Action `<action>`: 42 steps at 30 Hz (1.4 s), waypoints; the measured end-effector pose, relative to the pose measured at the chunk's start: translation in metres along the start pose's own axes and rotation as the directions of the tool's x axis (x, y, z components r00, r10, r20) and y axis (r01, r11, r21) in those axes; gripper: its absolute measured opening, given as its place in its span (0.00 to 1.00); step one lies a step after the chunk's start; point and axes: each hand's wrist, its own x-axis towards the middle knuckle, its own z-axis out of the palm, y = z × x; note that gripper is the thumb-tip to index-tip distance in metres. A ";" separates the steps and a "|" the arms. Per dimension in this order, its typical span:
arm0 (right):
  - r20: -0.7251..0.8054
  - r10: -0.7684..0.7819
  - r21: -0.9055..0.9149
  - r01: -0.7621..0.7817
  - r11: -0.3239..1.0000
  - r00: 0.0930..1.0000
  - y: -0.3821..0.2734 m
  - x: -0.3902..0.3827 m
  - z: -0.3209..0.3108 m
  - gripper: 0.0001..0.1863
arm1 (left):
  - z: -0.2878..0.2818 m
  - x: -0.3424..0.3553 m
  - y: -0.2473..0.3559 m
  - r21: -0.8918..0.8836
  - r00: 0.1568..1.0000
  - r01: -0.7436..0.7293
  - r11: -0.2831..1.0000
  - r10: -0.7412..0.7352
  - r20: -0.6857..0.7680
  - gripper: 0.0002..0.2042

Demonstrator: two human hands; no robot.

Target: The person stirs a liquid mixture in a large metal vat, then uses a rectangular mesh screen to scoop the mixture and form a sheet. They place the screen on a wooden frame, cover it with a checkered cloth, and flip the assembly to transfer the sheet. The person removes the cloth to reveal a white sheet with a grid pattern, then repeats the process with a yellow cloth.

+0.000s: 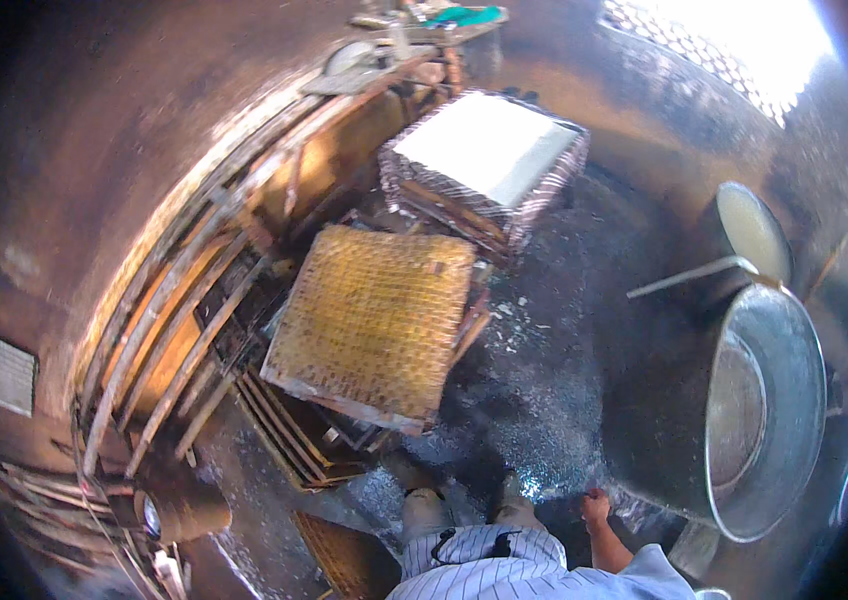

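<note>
My right hand (596,506) hangs low beside my body, over the wet floor, touching none of the things around it. It is small and blurred, so I cannot make out how its fingers lie or whether they hold anything. My left hand is out of view. Ahead of me, a square woven mat-like panel (374,320), yellow-brown, rests on a wooden frame stack. Just beyond it stands a square block with a smooth white top (489,145), its sides wrapped in striped cloth with wooden boards against them. A large round metal tub (794,420) is nearest my right hand.
A second round vessel (752,225) stands behind the tub, with a pale pipe (684,278) between them. Along the left wall runs a wooden pole rack (159,330). Slatted frames (289,430) lean near my feet, beside a brown board (344,555). The dark floor (534,400) looks wet.
</note>
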 end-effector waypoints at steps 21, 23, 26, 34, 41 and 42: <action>0.146 -0.143 0.549 0.040 0.835 0.979 -0.224 0.153 -0.158 0.19 | 0.217 -0.052 0.356 0.567 0.844 -0.473 0.675 0.164 0.510 0.21; 0.230 -0.159 0.546 0.008 0.838 0.960 -0.271 0.174 -0.174 0.19 | 0.244 -0.065 0.441 0.515 0.806 -0.578 0.633 0.343 0.483 0.22; 0.198 -0.270 0.416 0.169 0.894 0.942 -0.321 0.230 -0.195 0.20 | 0.256 -0.149 0.609 0.391 0.654 -0.756 0.524 0.605 0.454 0.28; 0.038 -0.329 0.318 0.300 0.899 0.944 -0.491 0.433 -0.253 0.28 | 0.079 -0.308 0.837 -0.507 0.183 -0.731 0.456 0.847 0.498 0.41; 0.210 -0.742 0.863 0.236 0.446 0.637 -0.786 0.449 -0.304 0.26 | -0.014 -0.312 0.956 -0.795 0.226 -0.593 0.129 0.974 -0.010 0.40; 0.115 -0.739 0.813 0.364 0.454 0.664 -0.815 0.443 -0.312 0.23 | -0.002 -0.326 0.982 -0.787 0.285 -0.614 0.052 0.945 -0.160 0.37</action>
